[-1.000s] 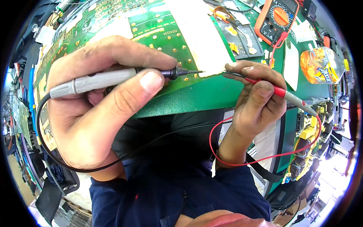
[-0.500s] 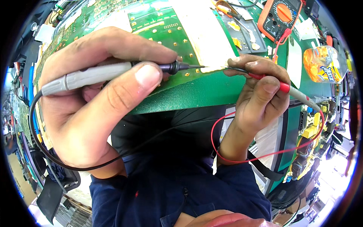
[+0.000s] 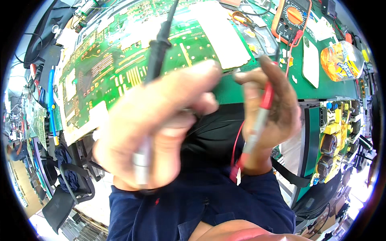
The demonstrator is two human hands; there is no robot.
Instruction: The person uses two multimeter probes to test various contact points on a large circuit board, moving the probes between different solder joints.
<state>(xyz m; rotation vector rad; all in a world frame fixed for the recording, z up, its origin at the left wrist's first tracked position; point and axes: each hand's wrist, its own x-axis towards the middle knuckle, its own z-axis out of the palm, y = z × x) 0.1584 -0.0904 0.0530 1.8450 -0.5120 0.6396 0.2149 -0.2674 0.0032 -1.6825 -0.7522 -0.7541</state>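
My left hand, motion-blurred, is closed around a test probe with a grey body and black upper part, its long end pointing up over the large green circuit board. My right hand grips a red-and-grey test probe, tilted upward beside the board's right corner. Both hands are near the bench's front edge, apart from each other. An orange multimeter lies at the back right with leads attached. A white strip covers the board's right part.
A white flat device, a grey tray and an orange plastic container are on the green bench. A yellow-component board stands at right, a blue tool at left. Beyond are a chair and a person.
Both probes have swung from horizontal, tips close together at the board's edge, to upright and apart. My left hand has moved right and down, uncovering more of the board.
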